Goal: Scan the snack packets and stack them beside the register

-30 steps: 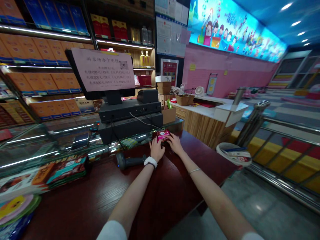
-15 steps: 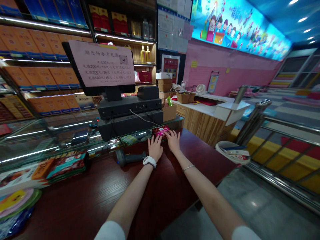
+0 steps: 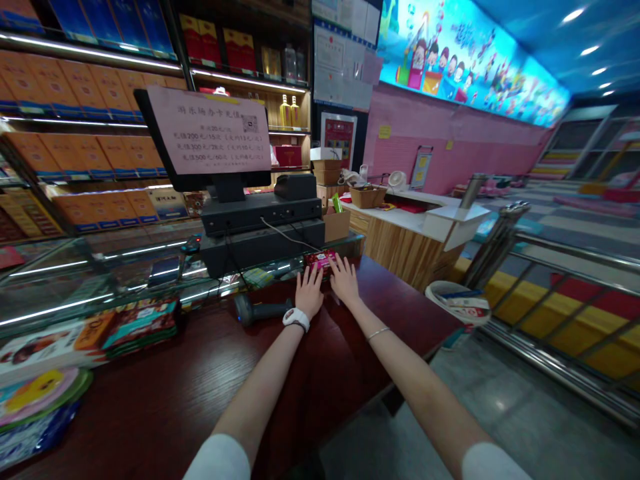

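Note:
Both arms reach forward over a dark red wooden counter (image 3: pixel 210 373). Against the counter's back edge lies a small pink and dark red packet (image 3: pixel 323 259). My left hand (image 3: pixel 309 292), with a white watch (image 3: pixel 297 319) on its wrist, is spread at the packet's near left side. My right hand (image 3: pixel 345 280), a thin bracelet at the wrist, has its fingers stretched out at the packet's near right side. Fingertips of both hands overlap the packet's near edge; how firmly they touch it I cannot tell. Left of my left wrist lies a black handheld barcode scanner (image 3: pixel 260 310).
Behind the packet stands a black cash drawer (image 3: pixel 265 243) beneath a monitor (image 3: pixel 215 137) covered by a pink notice. Snack packs (image 3: pixel 143 323) and colourful round items (image 3: pixel 45 393) lie at left. A waste bin (image 3: pixel 457 303) and metal railing (image 3: pixel 550 287) stand right.
The view has shifted slightly, so the background sits a little further left on the right side. Both hands stay at the packet, spread, with only slight finger movement.

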Demonstrator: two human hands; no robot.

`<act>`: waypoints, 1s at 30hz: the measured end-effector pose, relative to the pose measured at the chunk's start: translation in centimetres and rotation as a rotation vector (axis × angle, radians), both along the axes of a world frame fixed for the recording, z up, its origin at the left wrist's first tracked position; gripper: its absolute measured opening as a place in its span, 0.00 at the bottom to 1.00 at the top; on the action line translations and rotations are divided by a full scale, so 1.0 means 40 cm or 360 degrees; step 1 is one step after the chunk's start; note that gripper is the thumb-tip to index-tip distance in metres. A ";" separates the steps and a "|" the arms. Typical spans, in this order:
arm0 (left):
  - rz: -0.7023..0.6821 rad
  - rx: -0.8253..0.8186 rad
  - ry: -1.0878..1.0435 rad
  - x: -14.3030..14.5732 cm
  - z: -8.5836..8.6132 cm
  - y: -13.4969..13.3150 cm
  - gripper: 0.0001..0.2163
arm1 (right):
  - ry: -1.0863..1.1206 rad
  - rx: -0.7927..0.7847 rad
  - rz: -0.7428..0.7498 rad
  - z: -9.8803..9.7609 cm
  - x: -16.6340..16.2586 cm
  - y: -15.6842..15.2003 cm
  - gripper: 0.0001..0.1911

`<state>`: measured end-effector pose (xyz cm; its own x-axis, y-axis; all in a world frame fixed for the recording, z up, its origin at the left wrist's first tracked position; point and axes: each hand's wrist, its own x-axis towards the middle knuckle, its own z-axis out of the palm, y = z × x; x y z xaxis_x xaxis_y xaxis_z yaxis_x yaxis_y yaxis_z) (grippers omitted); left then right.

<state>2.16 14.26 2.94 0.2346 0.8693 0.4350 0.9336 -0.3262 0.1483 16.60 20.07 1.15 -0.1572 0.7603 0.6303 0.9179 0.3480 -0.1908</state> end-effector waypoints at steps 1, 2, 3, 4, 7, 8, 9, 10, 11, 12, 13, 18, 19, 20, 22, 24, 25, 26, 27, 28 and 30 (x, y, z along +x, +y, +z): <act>0.0007 0.0010 0.0001 -0.006 0.006 -0.007 0.34 | -0.0016 -0.0001 0.0012 0.010 -0.003 -0.010 0.33; 0.0020 0.0019 -0.0002 -0.012 0.012 -0.014 0.34 | -0.0032 0.0002 0.0028 0.020 -0.007 -0.022 0.34; 0.0033 0.0032 -0.0006 -0.019 0.018 -0.021 0.34 | -0.0045 0.0009 0.0047 0.030 -0.013 -0.033 0.34; 0.0044 0.0048 -0.0011 -0.025 0.023 -0.029 0.34 | -0.0053 0.0021 0.0068 0.040 -0.019 -0.045 0.33; 0.0082 0.0104 -0.0032 -0.048 0.039 -0.054 0.33 | -0.0066 0.0064 0.0119 0.068 -0.046 -0.080 0.32; 0.0104 0.0125 -0.0041 -0.057 0.043 -0.062 0.33 | -0.0071 0.0075 0.0130 0.075 -0.056 -0.092 0.32; 0.0133 0.0144 -0.0052 -0.066 0.047 -0.071 0.33 | -0.0078 0.0082 0.0140 0.082 -0.068 -0.103 0.32; 0.0166 0.0157 -0.0064 -0.076 0.051 -0.080 0.33 | -0.0087 0.0085 0.0151 0.088 -0.080 -0.115 0.32; 0.0197 0.0166 -0.0078 -0.087 0.054 -0.089 0.33 | -0.0095 0.0086 0.0164 0.093 -0.093 -0.127 0.32; 0.0226 0.0170 -0.0091 -0.099 0.057 -0.098 0.32 | -0.0100 0.0087 0.0180 0.097 -0.106 -0.139 0.32; 0.0252 0.0171 -0.0104 -0.111 0.059 -0.108 0.32 | -0.0101 0.0088 0.0199 0.101 -0.120 -0.150 0.31; 0.0325 0.0211 -0.0136 -0.185 0.063 -0.167 0.31 | -0.0052 0.0092 0.0331 0.109 -0.196 -0.209 0.31; 0.0346 0.0217 -0.0139 -0.202 0.062 -0.181 0.31 | -0.0045 0.0095 0.0353 0.109 -0.213 -0.220 0.31; 0.0374 0.0220 -0.0142 -0.219 0.062 -0.194 0.31 | -0.0043 0.0098 0.0373 0.109 -0.231 -0.231 0.31; 0.0426 0.0216 -0.0140 -0.254 0.060 -0.223 0.30 | -0.0050 0.0102 0.0404 0.105 -0.268 -0.253 0.30; 0.0460 0.0206 -0.0132 -0.294 0.058 -0.250 0.30 | -0.0066 0.0098 0.0437 0.101 -0.307 -0.275 0.30; 0.0469 0.0205 -0.0125 -0.315 0.057 -0.264 0.30 | -0.0073 0.0094 0.0459 0.099 -0.327 -0.286 0.30; 0.0479 0.0208 -0.0119 -0.338 0.056 -0.278 0.29 | -0.0077 0.0091 0.0484 0.097 -0.347 -0.297 0.30; 0.0490 0.0214 -0.0112 -0.361 0.055 -0.292 0.29 | -0.0078 0.0089 0.0513 0.095 -0.368 -0.308 0.30; 0.0502 0.0221 -0.0106 -0.386 0.054 -0.306 0.29 | -0.0076 0.0087 0.0545 0.094 -0.390 -0.319 0.30; 0.0527 0.0234 -0.0095 -0.436 0.053 -0.336 0.29 | -0.0069 0.0086 0.0611 0.093 -0.435 -0.341 0.29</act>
<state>-15.30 0.83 5.07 -0.0787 0.8209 0.5656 0.9833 -0.0295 0.1798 -0.80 6.45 4.89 -0.4510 0.6071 0.6543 0.7259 0.6760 -0.1269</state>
